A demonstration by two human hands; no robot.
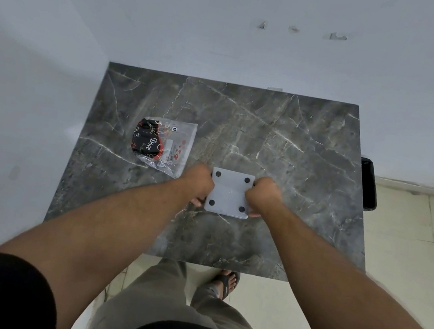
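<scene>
A pale wall [233, 23] backs the scene and also runs along the left side. Against it stands a dark marble-patterned table [286, 135]. Tiled floor [415, 226] shows to the right and in front, where the person stands. A black bin [368, 184] sits against the table's right edge.

On the left half of the table lies a clear plastic bag [165, 145] with a dark sweet wrapper inside. Just right of it, in the near middle of the table, is a small white scale [229, 193]. It is turned bottom up, with four black feet [218, 174] at its corners. I cannot tell whether it rests on the table or is held just above it.

The left hand [198, 185] is curled round the scale's left edge and the right hand [263, 196] round its right edge. Both grips are firm, with the thumbs at the near side.

The step in hand looks like turning the scale over onto its feet. To do it well, keep both grips even and roll it about its long middle line. Lift it a little first so no corner scrapes the marble, then set all four feet down together.

There is plenty of bare table behind and to the right. The bag is close to the left wrist, so any sideways move is better made to the right. The near edge of the table is not far, so set the scale down a little further in.
</scene>
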